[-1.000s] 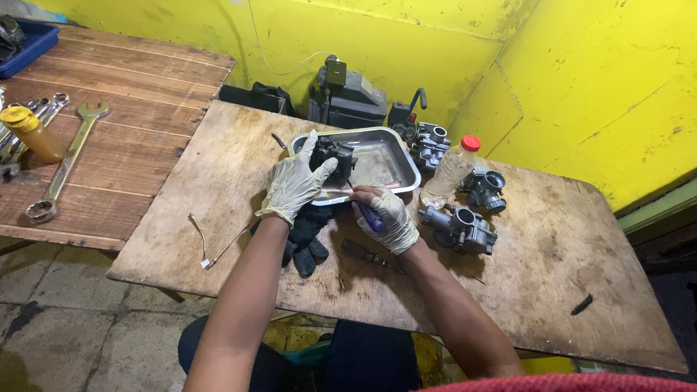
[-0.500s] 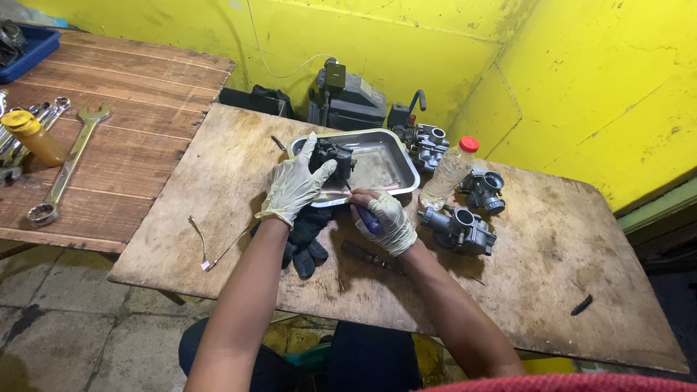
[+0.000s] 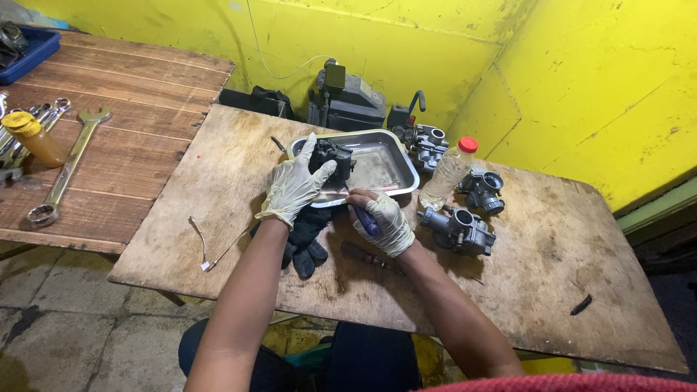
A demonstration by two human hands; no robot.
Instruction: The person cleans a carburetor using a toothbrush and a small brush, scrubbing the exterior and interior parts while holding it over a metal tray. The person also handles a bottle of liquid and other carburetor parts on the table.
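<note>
Wrapped in a pale glove, the left hand clasps a dark carburetor from the side, thumb and fingers spread around its body, and holds it tilted over the near rim of the steel tray. The right hand, gloved the same way, is clenched round the blue handle of a screwdriver whose thin shaft points up toward the underside of the carburetor; the tip itself is too small to make out. That carburetor looks like a cast metal part, so it is probably heavy for its bulk and quite stiff, and likely oily, which would make it slippery against the thin gloves; the chunky middle of the body seems the safest place to hold, away from any small protruding fittings that could bend or snag. Under the left wrist lies a black work glove, with a second dark screwdriver just beside it on the wooden table. Right of the tray stand a clear bottle with a red cap and several more grey carburetors. Well apart on the left, a plank bench carries a long spanner and a yellow bottle.
</note>
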